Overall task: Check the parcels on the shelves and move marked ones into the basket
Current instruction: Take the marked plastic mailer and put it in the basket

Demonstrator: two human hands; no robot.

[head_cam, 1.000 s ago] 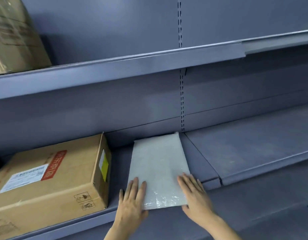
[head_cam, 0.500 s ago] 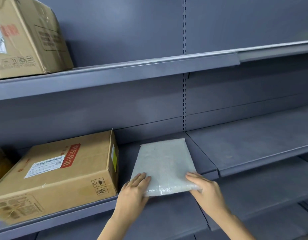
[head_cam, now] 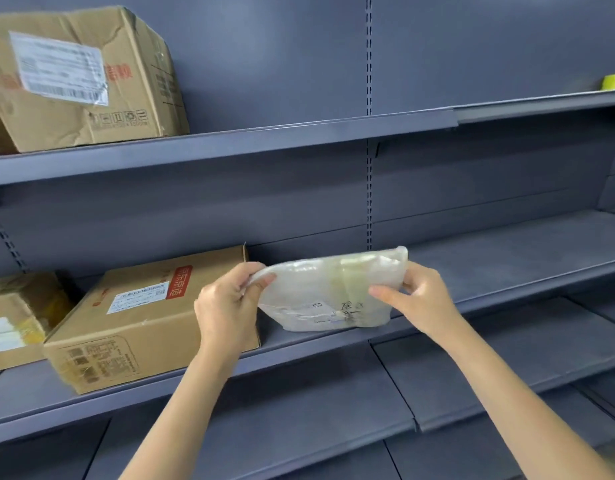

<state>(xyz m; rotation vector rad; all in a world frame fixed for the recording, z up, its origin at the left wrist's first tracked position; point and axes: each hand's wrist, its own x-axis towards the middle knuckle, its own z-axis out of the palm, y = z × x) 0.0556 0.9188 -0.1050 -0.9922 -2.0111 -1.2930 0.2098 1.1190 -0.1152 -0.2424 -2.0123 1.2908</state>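
Both hands – left hand [head_cam: 226,306], right hand [head_cam: 422,299] – pinch the pouch [head_cam: 328,292] by its ends, tilted up above the shelf [head_cam: 333,337]. Box [head_cam: 143,320] sits beside it; the pouch's handwriting is unreadable.

On the white parcel [head_cam: 328,292] I hold there is dark handwriting, too blurred to read. The box [head_cam: 150,317] on the middle shelf carries a red strip with white characters and a barcode label; the upper box [head_cam: 81,77] shows handling symbols, print illegible.
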